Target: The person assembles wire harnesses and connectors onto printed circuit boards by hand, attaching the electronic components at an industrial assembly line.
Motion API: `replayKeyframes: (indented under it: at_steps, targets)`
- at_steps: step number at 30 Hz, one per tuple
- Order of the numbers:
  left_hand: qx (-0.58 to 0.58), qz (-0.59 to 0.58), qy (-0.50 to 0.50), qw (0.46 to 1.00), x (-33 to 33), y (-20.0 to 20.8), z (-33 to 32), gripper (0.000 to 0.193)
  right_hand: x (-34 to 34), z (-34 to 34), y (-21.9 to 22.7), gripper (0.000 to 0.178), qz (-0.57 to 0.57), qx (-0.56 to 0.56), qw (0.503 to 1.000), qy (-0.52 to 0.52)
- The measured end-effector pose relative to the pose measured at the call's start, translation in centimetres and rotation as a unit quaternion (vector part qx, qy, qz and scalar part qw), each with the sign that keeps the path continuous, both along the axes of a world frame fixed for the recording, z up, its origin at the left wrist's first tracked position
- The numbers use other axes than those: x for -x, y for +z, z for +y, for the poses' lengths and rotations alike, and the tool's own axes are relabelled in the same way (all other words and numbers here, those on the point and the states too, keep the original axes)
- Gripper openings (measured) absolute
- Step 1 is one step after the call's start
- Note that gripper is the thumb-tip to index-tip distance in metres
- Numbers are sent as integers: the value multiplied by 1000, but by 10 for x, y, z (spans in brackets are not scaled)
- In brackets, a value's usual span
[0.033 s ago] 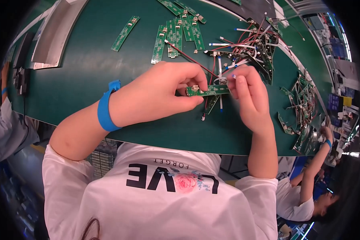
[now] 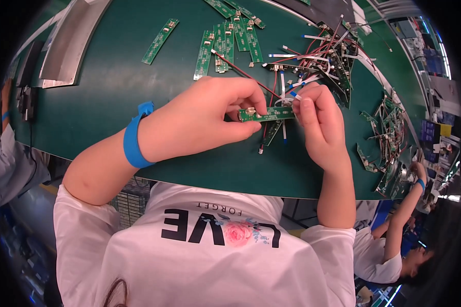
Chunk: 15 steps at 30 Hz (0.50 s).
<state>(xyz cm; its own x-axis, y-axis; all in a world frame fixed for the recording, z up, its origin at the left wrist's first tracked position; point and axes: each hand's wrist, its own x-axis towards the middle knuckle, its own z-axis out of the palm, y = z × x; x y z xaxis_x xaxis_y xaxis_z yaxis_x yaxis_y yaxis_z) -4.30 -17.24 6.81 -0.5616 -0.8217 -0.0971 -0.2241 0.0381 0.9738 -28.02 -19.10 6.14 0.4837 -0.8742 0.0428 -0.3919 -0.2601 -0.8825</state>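
Circuit board (image 2: 278,114), green and narrow, is held by my left hand (image 2: 194,110) at its left end. My index fingertip comes onto it from the far side, and my thumb lies along the near edge, so these two fingers are narrow, with only the board between them. Near this grip a pale connector (image 2: 250,111) shows on the board's face. The rest of the board sticks out to the right, beyond the fingertips, and its other end comes close to the curled fingers of my right hand (image 2: 322,123) — whether they touch it, I cannot tell.

Thumb and index finger of this right hand are pressed together upon a flat cable (image 2: 295,95); its blue tip points out to the upper left, above the board's right end. How the cable continues inside my fingers is hidden. White loop (image 2: 283,102) sits just past the far edge of the board, and a second board (image 2: 272,134) lies slanted and partly covered below it.

Red and dark wire (image 2: 241,70) runs diagonally beyond my left knuckles. Farther on the green bench (image 2: 200,176) are loose boards (image 2: 224,46), overlapping, and to their right a tangle (image 2: 335,66) of boards and cables.
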Motion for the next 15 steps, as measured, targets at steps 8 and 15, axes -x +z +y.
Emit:
replayKeyframes:
  at_steps: [8, 15]
  targets:
    - [-131, 137, 40, 981, 5, -3, 2, 20, -6, 6, 13, 3, 6, 149, 989, 26]
    - [-159, 268, 46, 949, 7, -8, 0, 24, -12, 12, 7, 6, 69, 223, 972, -10]
